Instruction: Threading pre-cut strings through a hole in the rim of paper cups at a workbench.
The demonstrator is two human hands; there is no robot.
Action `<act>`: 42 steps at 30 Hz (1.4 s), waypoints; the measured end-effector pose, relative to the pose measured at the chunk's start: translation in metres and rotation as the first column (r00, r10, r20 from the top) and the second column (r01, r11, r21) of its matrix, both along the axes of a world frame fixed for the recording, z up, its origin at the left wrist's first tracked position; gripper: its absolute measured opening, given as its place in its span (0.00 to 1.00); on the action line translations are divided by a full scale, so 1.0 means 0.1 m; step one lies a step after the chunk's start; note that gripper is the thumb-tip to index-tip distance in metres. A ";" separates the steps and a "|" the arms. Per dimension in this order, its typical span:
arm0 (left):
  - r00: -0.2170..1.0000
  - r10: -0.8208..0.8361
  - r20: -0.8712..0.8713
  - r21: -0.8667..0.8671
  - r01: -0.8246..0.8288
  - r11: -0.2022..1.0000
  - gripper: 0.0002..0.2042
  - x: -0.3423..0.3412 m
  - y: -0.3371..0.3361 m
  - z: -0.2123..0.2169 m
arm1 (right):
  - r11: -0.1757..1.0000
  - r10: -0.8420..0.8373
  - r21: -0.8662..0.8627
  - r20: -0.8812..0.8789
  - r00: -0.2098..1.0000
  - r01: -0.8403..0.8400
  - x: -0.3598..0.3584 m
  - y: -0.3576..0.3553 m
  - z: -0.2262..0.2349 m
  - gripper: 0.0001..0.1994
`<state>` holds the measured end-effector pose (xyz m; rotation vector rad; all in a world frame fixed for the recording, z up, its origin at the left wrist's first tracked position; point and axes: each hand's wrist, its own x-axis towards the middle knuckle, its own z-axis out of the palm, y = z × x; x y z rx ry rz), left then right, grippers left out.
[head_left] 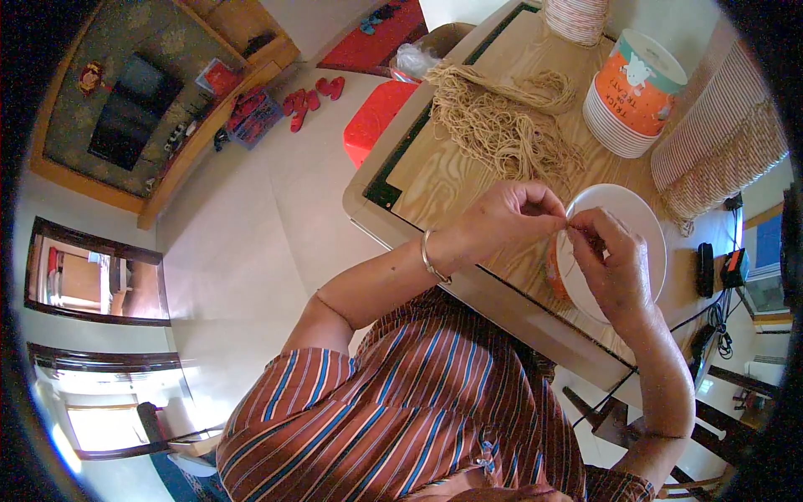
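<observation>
My left hand point(519, 211), with a bracelet on its wrist, is closed in a pinch over the white-lined paper bucket point(631, 205). Fingertip to fingertip with it, my right hand point(612, 259) is pinched too. A thin pale string point(572, 264) seems to run between and below the fingers; its ends are hidden. An orange patch of the bucket's outer wall shows under my hands. Just beyond my left hand lies a loose, tangled pile of tan twine point(510, 121) on the wooden tabletop point(418, 197).
A stack of orange and green printed paper buckets point(633, 92) stands at the far right. Beside it lean long stacks of nested buckets point(711, 125), with twine along them. Another stack point(577, 18) is farther back. A red stool point(368, 121) stands left of the table; black cables point(721, 318) hang right.
</observation>
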<state>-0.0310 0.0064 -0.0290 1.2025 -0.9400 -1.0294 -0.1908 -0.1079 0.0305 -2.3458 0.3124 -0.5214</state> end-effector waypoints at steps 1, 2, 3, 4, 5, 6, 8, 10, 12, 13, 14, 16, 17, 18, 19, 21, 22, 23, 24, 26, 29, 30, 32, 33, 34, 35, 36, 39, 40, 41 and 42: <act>1.000 0.000 0.000 0.000 0.000 1.000 0.04 0.00 0.00 -0.01 | 1.000 0.000 -0.027 0.013 1.000 0.001 0.00 0.00 0.00 0.03; 1.000 0.003 0.027 -0.024 -0.002 1.000 0.04 0.00 -0.01 -0.03 | 1.000 0.000 -0.027 0.013 1.000 0.000 0.00 0.00 0.00 0.03; 0.999 0.006 0.054 -0.049 -0.003 0.999 0.04 0.01 -0.01 -0.04 | 1.000 -0.010 0.012 0.004 1.000 0.010 0.00 0.00 -0.01 0.03; 0.999 0.007 0.054 -0.049 -0.004 0.999 0.04 0.01 -0.01 -0.04 | 0.998 -0.020 0.052 -0.006 1.000 0.021 0.00 0.00 -0.02 0.03; 0.993 0.013 0.116 -0.060 -0.006 0.998 0.04 0.02 -0.01 -0.03 | 0.998 -0.019 0.052 -0.005 1.000 0.019 0.01 -0.01 -0.03 0.03; 0.984 0.021 0.178 -0.072 -0.008 0.997 0.04 0.02 0.00 -0.02 | 0.999 -0.011 0.030 -0.006 1.000 0.012 0.01 -0.02 -0.03 0.03; 0.949 0.010 0.316 -0.070 0.012 0.998 0.04 0.04 0.00 0.09 | 1.000 -0.014 0.008 -0.008 1.000 0.014 0.00 -0.04 -0.04 0.03; 0.894 0.007 0.449 -0.066 0.026 0.997 0.04 0.04 0.00 0.11 | 0.999 -0.015 0.049 -0.037 0.999 0.017 -0.01 -0.04 -0.04 0.03; 0.887 0.078 0.454 -0.167 -0.001 0.986 0.04 0.02 -0.01 0.04 | 0.998 -0.019 0.056 -0.029 0.999 0.020 0.01 -0.07 -0.07 0.03; 0.887 0.079 0.455 -0.166 -0.003 0.986 0.04 0.01 -0.01 0.05 | 0.998 -0.024 0.065 -0.023 0.999 0.025 0.02 -0.10 -0.09 0.03; 0.916 0.079 0.394 -0.117 -0.035 0.993 0.04 -0.01 -0.01 0.06 | 0.998 -0.022 0.066 -0.022 1.000 0.023 0.03 -0.12 -0.10 0.03; 0.940 0.081 0.332 -0.067 -0.062 0.996 0.05 -0.04 0.00 0.07 | 0.921 -0.030 0.381 -0.128 0.991 0.077 0.04 -0.16 -0.09 0.04; 0.955 0.101 0.279 -0.049 -0.091 0.995 0.06 -0.05 0.01 0.05 | 0.922 -0.031 0.380 -0.128 0.991 0.078 0.04 -0.16 -0.07 0.04; 0.966 0.123 0.226 -0.030 -0.119 0.992 0.07 -0.06 0.02 0.04 | 0.898 -0.026 0.430 -0.153 0.988 0.090 0.05 -0.16 -0.05 0.05; 0.967 0.121 0.225 -0.030 -0.117 0.993 0.07 -0.06 0.02 0.03 | 0.872 -0.021 0.478 -0.178 0.984 0.105 0.05 -0.16 -0.04 0.05; 0.930 0.154 0.333 -0.131 -0.117 0.985 0.08 -0.07 0.03 0.02 | 0.865 -0.018 0.491 -0.182 0.983 0.107 0.04 -0.16 -0.03 0.06; 0.930 0.156 0.333 -0.129 -0.119 0.984 0.08 -0.09 0.04 0.03 | 0.857 -0.011 0.505 -0.184 0.983 0.104 0.05 -0.16 -0.03 0.06; 0.908 0.158 0.389 -0.135 -0.114 0.984 0.07 -0.11 0.05 0.06 | 0.856 -0.009 0.506 -0.184 0.983 0.103 0.05 -0.16 -0.04 0.06; 0.882 0.160 0.443 -0.140 -0.109 0.984 0.07 -0.12 0.05 0.07 | 0.849 -0.013 0.516 -0.186 0.983 0.109 0.05 -0.16 -0.04 0.06; 0.867 0.185 0.462 -0.185 -0.110 0.977 0.06 -0.13 0.03 0.03 | 0.844 -0.018 0.525 -0.187 0.982 0.115 0.05 -0.16 -0.04 0.06; 0.856 0.203 0.476 -0.223 -0.105 0.969 0.06 -0.14 0.02 0.02 | 0.803 -0.013 0.583 -0.191 0.981 0.124 0.05 -0.16 -0.02 0.06; 0.859 0.196 0.472 -0.218 -0.101 0.971 0.06 -0.14 0.02 0.02 | 0.787 -0.006 0.602 -0.208 0.978 0.133 0.05 -0.16 0.00 0.06; 0.875 0.185 0.447 -0.202 -0.103 0.974 0.05 -0.14 0.02 0.00 | 0.771 0.007 0.622 -0.224 0.975 0.137 0.05 -0.17 0.03 0.07; 0.890 0.172 0.422 -0.186 -0.101 0.977 0.05 -0.13 0.02 -0.01 | 0.739 0.032 0.662 -0.223 0.974 0.127 0.05 -0.20 0.04 0.07; 0.890 0.172 0.422 -0.185 -0.101 0.977 0.05 -0.13 0.01 -0.03 | 0.705 0.055 0.700 -0.221 0.974 0.119 0.03 -0.22 0.04 0.08; 0.908 0.169 0.385 -0.184 -0.104 0.977 0.05 -0.13 0.01 -0.05 | 0.705 0.055 0.700 -0.220 0.974 0.119 0.02 -0.25 0.03 0.08; 0.923 0.165 0.347 -0.182 -0.107 0.977 0.04 -0.13 0.01 -0.06 | 0.647 0.050 0.754 -0.187 0.981 0.111 0.02 -0.28 0.00 0.08; 0.937 0.144 0.318 -0.193 -0.084 0.978 0.04 -0.13 0.00 -0.04 | 0.588 0.036 0.803 -0.140 0.989 0.092 -0.01 -0.30 -0.03 0.09; 0.936 0.147 0.319 -0.194 -0.087 0.977 0.04 -0.12 0.00 -0.02 | 0.588 0.044 0.805 -0.125 0.991 0.075 -0.01 -0.31 -0.03 0.10; 0.939 0.132 0.316 -0.160 -0.084 0.983 0.04 -0.12 0.01 -0.01 | 0.589 0.047 0.805 -0.124 0.991 0.073 0.00 -0.30 -0.02 0.10; 0.943 0.117 0.313 -0.127 -0.081 0.989 0.04 -0.11 0.01 0.00 | 0.646 0.049 0.759 -0.140 0.989 0.076 0.00 -0.28 0.01 0.09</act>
